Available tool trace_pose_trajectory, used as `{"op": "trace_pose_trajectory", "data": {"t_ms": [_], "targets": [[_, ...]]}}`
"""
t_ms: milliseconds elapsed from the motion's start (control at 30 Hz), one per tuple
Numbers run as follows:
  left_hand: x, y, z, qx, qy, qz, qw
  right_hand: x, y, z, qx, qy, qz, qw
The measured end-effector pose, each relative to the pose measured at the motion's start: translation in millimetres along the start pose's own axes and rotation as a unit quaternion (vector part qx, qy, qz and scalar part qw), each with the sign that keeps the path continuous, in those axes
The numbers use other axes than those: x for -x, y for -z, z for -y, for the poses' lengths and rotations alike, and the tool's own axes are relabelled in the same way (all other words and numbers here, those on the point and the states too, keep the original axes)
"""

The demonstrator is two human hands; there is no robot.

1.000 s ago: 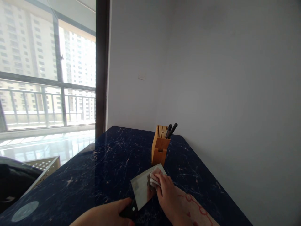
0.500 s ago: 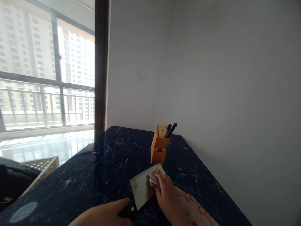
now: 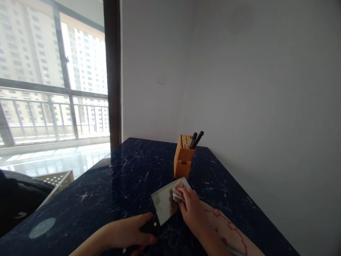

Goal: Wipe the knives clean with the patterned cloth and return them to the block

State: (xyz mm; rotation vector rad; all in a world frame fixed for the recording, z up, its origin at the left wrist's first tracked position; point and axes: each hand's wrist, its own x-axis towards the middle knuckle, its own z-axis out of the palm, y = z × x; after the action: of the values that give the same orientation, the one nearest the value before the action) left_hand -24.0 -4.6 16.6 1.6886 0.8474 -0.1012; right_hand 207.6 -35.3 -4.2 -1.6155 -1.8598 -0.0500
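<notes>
head view: our left hand grips the black handle of a broad silvery metal cleaver; our right hand clutches a pale red-patterned cloth against its blade (toward the far end), over the dark-blue marbled table, before a tan wooden knife block.

Table: glossy dark-blue marble-look top, thin pale veining, lighter reflections down the left side. Wooden knife block stands on it, right of the centerline, slotted face up, base straight on the surface. Pale round patch at the near left, close to the edge; can't tell if sticker or disc. Pinkish cloth, red line pattern, spread across near right; underside contact hidden.
</notes>
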Motion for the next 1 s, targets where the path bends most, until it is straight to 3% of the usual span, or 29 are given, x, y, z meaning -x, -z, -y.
{"op": "trace_pose_trajectory", "data": {"t_ms": [267, 533, 800, 1000], "targets": [[-4, 1.0, 7, 0.020, -0.003, 0.017, 1.000, 0, 2, 4, 0.003, 0.006, 0.008, 1.000], [-2, 1.1, 2, 0.019, -0.011, 0.017, 1.000, 12, 0, 33, -0.019, 0.083, 0.068, 0.994], [-3, -0.3, 4, 0.026, -0.004, 0.010, 1.000, 2, -5, 7, 0.140, -0.018, 0.038, 0.989], [-2, -0.8, 4, 0.002, -0.015, 0.000, 1.000, 11, -1, 21, 0.060, 0.036, 0.062, 0.996]]}}
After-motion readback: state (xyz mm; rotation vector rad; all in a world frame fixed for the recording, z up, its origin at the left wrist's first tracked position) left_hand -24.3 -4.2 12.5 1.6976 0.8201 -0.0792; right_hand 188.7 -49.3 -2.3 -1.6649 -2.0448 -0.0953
